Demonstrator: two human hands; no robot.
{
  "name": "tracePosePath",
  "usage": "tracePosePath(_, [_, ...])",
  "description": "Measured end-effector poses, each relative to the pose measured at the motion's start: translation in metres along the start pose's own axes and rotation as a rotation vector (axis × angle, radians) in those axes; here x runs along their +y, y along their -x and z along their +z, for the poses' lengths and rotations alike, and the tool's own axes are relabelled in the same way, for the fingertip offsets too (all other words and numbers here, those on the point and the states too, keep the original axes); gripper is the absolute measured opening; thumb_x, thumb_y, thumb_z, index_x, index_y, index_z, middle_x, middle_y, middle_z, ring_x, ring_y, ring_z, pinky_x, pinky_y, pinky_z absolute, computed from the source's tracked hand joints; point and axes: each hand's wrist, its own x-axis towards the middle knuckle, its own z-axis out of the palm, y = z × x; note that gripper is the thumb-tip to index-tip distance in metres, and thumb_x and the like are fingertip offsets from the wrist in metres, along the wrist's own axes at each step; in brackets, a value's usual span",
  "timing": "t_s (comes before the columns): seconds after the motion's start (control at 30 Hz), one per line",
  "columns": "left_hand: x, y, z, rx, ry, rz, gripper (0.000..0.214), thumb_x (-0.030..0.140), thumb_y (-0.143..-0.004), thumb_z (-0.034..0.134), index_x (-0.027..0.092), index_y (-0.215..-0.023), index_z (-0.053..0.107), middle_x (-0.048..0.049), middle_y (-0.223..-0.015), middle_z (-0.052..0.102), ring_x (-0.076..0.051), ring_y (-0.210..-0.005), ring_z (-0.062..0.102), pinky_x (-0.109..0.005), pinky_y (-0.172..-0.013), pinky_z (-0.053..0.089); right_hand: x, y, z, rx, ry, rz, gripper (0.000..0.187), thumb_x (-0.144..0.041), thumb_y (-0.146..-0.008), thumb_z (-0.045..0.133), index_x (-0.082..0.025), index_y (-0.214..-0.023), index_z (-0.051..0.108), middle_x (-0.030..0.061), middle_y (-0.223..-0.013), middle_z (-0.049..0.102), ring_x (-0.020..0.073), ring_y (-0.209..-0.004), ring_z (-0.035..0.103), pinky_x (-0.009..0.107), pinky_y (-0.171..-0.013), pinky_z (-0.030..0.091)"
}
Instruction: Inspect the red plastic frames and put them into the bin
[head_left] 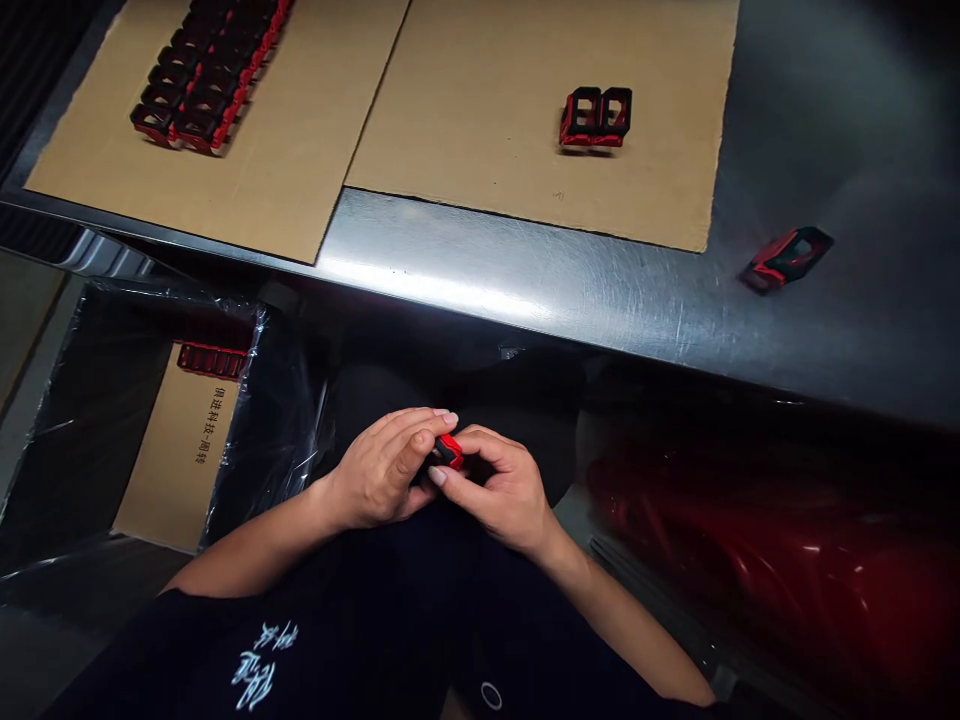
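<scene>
Over my lap, below the table edge, my left hand [386, 465] and my right hand [499, 490] meet around one small red and black plastic part [450, 451]. Both hands are closed on it with pinched fingers, and most of the part is hidden between them. On the right cardboard sheet [480, 150] stands a pair of the same red and black parts [595, 117]. One more single part [786, 258] lies tilted on the bare steel table [525, 285] at the right.
Rows of several finished parts [206, 70] fill the left cardboard sheet [292, 170]. At my lower left stands a box lined with black plastic [97, 420], holding cardboard and a row of parts [211, 360]. A red container [787, 560] sits at my lower right.
</scene>
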Motion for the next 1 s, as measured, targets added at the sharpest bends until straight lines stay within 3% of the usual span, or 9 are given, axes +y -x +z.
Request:
tracePosePath(0.13, [-0.002,0.004,0.002,0.031,0.052,-0.005,0.112,0.015,-0.081,0.076,0.019,-0.163,0.001,-0.0167,-0.130,0.068,-0.027,-0.126,0.064,-0.047,-0.096,0.062,0.002,0.000,-0.003,-0.044,-0.065,-0.009,0.005,-0.022,-0.081,0.074,-0.023,-0.086,0.074,0.0034,-0.080,0.071,0.0171,-0.067,0.065,0.029,-0.060,0.055])
tracePosePath(0.3, [-0.001,0.002,0.000,0.042,0.138,-0.017,0.110,0.018,-0.082,0.076,0.022,-0.163,0.002,-0.0148,-0.125,0.072,-0.026,-0.123,0.066,-0.046,-0.094,0.063,0.012,0.000,-0.009,-0.135,-0.285,0.094,0.019,-0.041,-0.083,0.076,-0.023,-0.088,0.074,0.0050,-0.086,0.070,0.0193,-0.070,0.065,0.034,-0.065,0.056])
tracePosePath(0.43, [0.002,-0.003,-0.001,0.045,0.234,-0.015,0.112,0.018,-0.081,0.076,0.019,-0.163,0.001,-0.0160,-0.126,0.071,-0.026,-0.127,0.064,-0.045,-0.095,0.063,0.020,0.000,-0.007,-0.154,-0.465,0.193,0.020,-0.041,-0.079,0.078,-0.023,-0.089,0.075,0.0032,-0.084,0.070,0.0197,-0.074,0.065,0.033,-0.070,0.054])
tracePosePath(0.63, [0.009,-0.002,0.001,0.031,0.419,-0.193,0.114,0.031,-0.084,0.078,0.019,-0.163,-0.003,-0.0222,-0.138,0.062,-0.029,-0.127,0.065,-0.049,-0.101,0.059,0.024,-0.002,0.000,-0.169,-0.674,0.388,0.025,-0.040,-0.078,0.075,-0.019,-0.089,0.071,0.0029,-0.076,0.069,0.0177,-0.065,0.063,0.030,-0.066,0.052])
tracePosePath(0.8, [0.010,0.005,0.001,0.044,0.423,-0.333,0.120,0.039,-0.080,0.083,0.022,-0.164,-0.002,-0.0217,-0.140,0.060,-0.028,-0.125,0.066,-0.044,-0.103,0.058,0.025,0.000,0.000,-0.227,-0.821,0.495,0.030,-0.040,-0.077,0.079,-0.018,-0.094,0.069,0.0028,-0.076,0.070,0.0146,-0.061,0.063,0.024,-0.056,0.051])
tracePosePath(1.0, [0.012,0.008,0.002,0.051,0.395,-0.430,0.123,0.048,-0.078,0.084,0.022,-0.164,0.000,-0.0207,-0.134,0.062,-0.028,-0.118,0.067,-0.046,-0.100,0.058,0.027,-0.001,-0.001,-0.256,-0.902,0.560,0.029,-0.041,-0.078,0.081,-0.016,-0.092,0.072,0.0033,-0.076,0.071,0.0117,-0.061,0.065,0.020,-0.055,0.055])
